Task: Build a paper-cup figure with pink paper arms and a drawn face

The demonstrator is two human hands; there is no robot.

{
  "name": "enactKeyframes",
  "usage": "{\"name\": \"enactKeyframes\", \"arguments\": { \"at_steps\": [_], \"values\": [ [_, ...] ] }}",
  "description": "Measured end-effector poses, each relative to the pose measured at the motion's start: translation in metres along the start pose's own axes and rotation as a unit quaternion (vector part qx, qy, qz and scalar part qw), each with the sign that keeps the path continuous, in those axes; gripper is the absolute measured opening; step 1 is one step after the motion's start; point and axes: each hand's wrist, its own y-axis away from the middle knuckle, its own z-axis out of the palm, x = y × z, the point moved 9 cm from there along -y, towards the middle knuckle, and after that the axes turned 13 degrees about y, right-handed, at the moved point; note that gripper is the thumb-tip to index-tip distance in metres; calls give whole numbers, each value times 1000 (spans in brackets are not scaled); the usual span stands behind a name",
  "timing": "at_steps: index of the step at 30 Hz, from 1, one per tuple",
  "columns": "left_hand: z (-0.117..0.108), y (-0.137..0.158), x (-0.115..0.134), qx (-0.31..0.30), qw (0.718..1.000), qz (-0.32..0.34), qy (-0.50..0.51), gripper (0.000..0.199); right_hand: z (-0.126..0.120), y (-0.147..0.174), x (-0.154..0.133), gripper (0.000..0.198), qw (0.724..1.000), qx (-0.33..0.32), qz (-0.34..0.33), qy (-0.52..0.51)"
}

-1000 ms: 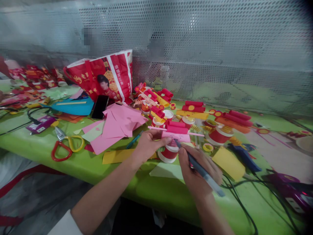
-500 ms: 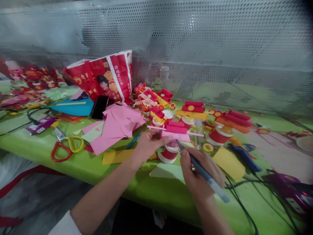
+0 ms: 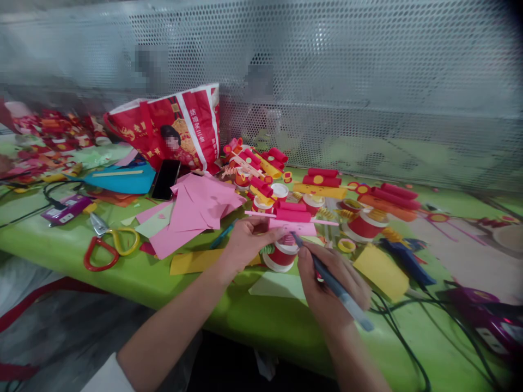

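Observation:
My left hand [image 3: 249, 239] grips the left side of a paper figure [image 3: 296, 227], its thumb resting on the pink roll. The figure has a pink roll with small drawn marks, red rolls on top, a thin pink stick across it and a red and white cup-like base [image 3: 281, 256] below. In my right hand [image 3: 333, 277] is a dark marker pen [image 3: 327, 270], fingers closed round it. The pen's tip meets the lower edge of the pink roll, near the left thumb. A green paper coil [image 3: 267, 249] shows beside the base.
Finished-looking paper figures [image 3: 318, 182] stand behind. Left lie pink paper sheets [image 3: 200, 201], scissors [image 3: 102, 239], a phone [image 3: 166, 179] and a red bag [image 3: 175, 130]. Yellow paper [image 3: 382, 272], a dark blue tool [image 3: 411, 264], cables and a purple power strip [image 3: 486, 316] lie right.
The pen tip has shifted slightly left along the pink roll, and my right hand with the pen has moved a little left. My left hand keeps its grip on the figure.

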Motion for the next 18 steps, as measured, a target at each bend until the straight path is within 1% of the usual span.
{"name": "enactKeyframes", "arguments": {
  "at_steps": [6,18],
  "values": [
    [1,1,1,-2,1000,2,-3,40,-1,0,-2,18,1000,4,-11,17],
    [-2,-1,-3,2,1000,-4,-3,40,-2,0,-2,16,1000,-12,-7,22]
  ]
}}
